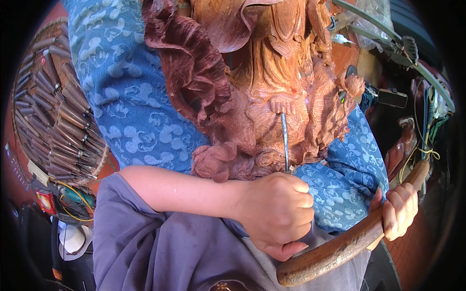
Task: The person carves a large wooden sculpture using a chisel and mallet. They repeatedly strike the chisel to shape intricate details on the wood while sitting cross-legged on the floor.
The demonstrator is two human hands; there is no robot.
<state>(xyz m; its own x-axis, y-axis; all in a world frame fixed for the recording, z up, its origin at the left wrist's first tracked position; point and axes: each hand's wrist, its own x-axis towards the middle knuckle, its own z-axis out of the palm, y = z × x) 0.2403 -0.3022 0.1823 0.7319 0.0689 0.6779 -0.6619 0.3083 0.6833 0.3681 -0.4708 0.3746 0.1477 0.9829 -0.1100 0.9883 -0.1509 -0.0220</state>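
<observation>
I'm seeing the left hand [277, 209], nearer the carving [262, 72], gripping a chisel [285, 143] just below it, the shaft pointing lengthwise up at its carved toes [282, 106]; the right hand [400, 209], to the carving's lower right, is clasping a wooden club [335, 250].

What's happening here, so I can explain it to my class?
A person is working at a reddish-brown wood carving with both hands. The left hand is closed around a slim metal chisel, whose tip is at the toes of a carved foot. The right hand grips a curved wooden club, its thick end near the left thumb. Many wooden-handled tools lie to the left.
</observation>
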